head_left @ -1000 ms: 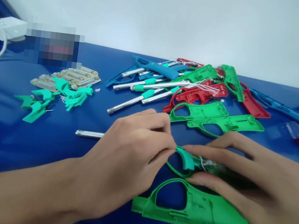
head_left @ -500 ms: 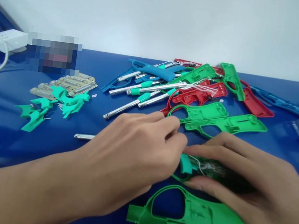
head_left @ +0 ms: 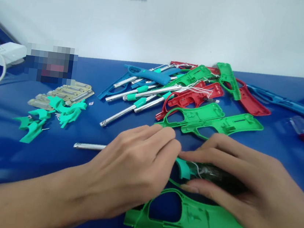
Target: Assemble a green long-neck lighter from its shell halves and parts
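Near the centre of the frame, left hand [head_left: 140, 164]: fingers curled and drawn close together, tips hidden behind the knuckles; what they pinch, I cannot tell.
Right hand [head_left: 254, 182]: right of centre, thumb and forefinger parted, gripping the green lighter handle [head_left: 174, 183] from both sides.
Green lighter handle: between the hands, partly covered, with a teal trigger [head_left: 182, 168], white wire [head_left: 196, 168] and clear tank [head_left: 210, 172] showing.
Silver tube [head_left: 88, 146]: jutting left from behind the left hand.
Loose green half-shell [head_left: 224, 226]: lower right of centre, hollow side up, just below the right thumb.
Heap: upper centre, silver lighter stems [head_left: 143, 98] with teal collars among red, green and blue handle shells [head_left: 253, 100].
Left of frame: loose teal triggers [head_left: 70, 113] beside clear tanks [head_left: 79, 92].
Right edge: screwdriver [head_left: 303, 132], clear-handled with a red collar.
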A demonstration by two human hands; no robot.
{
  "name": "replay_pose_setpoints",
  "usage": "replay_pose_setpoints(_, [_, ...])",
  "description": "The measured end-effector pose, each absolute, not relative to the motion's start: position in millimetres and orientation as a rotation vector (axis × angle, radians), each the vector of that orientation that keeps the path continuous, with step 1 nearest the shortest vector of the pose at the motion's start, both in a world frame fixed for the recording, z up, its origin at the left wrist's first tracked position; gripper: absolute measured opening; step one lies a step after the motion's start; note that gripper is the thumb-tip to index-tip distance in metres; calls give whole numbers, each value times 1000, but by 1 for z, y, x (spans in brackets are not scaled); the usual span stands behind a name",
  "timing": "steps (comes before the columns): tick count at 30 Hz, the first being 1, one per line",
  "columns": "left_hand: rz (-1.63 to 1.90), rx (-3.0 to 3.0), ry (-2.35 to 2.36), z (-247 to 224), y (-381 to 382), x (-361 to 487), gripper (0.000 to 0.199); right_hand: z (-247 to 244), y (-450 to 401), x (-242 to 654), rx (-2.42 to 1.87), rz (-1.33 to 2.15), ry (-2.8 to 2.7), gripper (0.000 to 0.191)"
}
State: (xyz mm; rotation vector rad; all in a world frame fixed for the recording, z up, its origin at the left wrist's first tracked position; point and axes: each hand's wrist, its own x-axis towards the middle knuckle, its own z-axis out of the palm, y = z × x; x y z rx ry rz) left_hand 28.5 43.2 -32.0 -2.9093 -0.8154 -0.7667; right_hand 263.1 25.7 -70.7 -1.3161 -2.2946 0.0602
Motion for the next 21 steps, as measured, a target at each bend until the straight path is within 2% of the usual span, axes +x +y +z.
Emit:
replay_pose_setpoints(5, [-625,-2979,-971,-28,37,24,22,-63,25,260,-1324,27,-2296,25])
replay_pose_setpoints(17, [-888,-3098,-1743,-26,35,30,11,-36,23,240,-1215,15,-2518,32])
replay_pose_setpoints(21, [-911,-3097,-1858,-28,36,33,13,-34,25,230,-1217,24,-2487,17])
